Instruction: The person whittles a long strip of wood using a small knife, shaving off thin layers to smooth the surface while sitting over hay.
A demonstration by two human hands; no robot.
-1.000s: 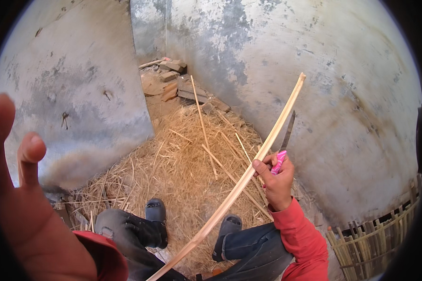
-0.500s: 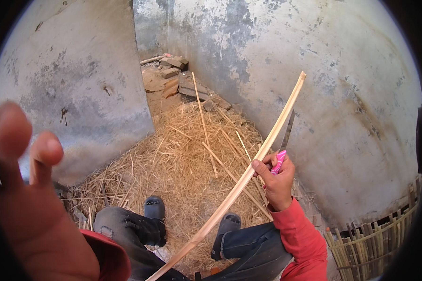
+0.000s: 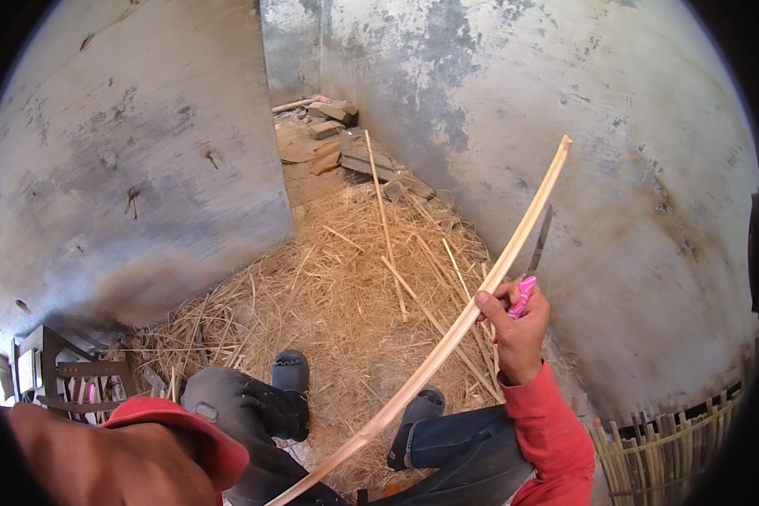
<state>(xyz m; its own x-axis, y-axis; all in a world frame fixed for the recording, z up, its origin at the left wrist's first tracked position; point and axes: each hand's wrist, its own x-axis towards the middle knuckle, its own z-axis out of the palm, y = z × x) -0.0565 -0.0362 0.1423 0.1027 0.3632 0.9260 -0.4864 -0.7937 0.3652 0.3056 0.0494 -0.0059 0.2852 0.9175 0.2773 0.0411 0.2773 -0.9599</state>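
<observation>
Holding strip (image 3: 438, 356) and knife (image 3: 524, 292) in your curled-in right hand (image 3: 519, 333); left hand (image 3: 84, 460) blurring, can't tell grip; slats (image 3: 662, 462) standing at right.

A big gray wall (image 3: 160, 110) stands on the left. Another wall (image 3: 632, 110), all patchy and stained, stands on the right. Broken bricks (image 3: 332, 112) lie in a messy pile near the far corner. Dark wooden furniture (image 3: 93, 369) (only part of it shows) sits low on the left. Thin upright slats (image 3: 670, 451) make a curved row low on the right.
</observation>
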